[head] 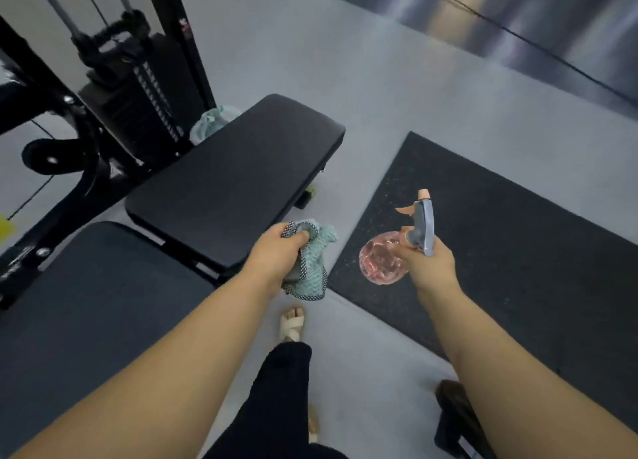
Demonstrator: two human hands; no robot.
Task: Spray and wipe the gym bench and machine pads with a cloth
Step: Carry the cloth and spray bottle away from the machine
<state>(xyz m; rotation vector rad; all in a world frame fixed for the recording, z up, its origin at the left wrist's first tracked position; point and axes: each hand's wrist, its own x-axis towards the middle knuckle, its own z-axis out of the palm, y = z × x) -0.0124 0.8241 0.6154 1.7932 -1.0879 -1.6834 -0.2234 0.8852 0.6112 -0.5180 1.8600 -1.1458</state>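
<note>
No legible text; perhaps a blurred label (19, 256) on the machine frame (58, 227)

I am holding both bare arms out forward and down, my left forearm (155, 362) stretching in from the lower left and my right forearm (524, 372) from the lower right, with the two hands near each other but apart. My left hand (276, 255) is showing its back upward, its fingers curling round a bunched cloth (316, 251) that is hanging below the fist. My right hand (433, 268) is gripping the neck of a spray bottle (379, 261), its back facing me and hiding most of the fingers.
</note>
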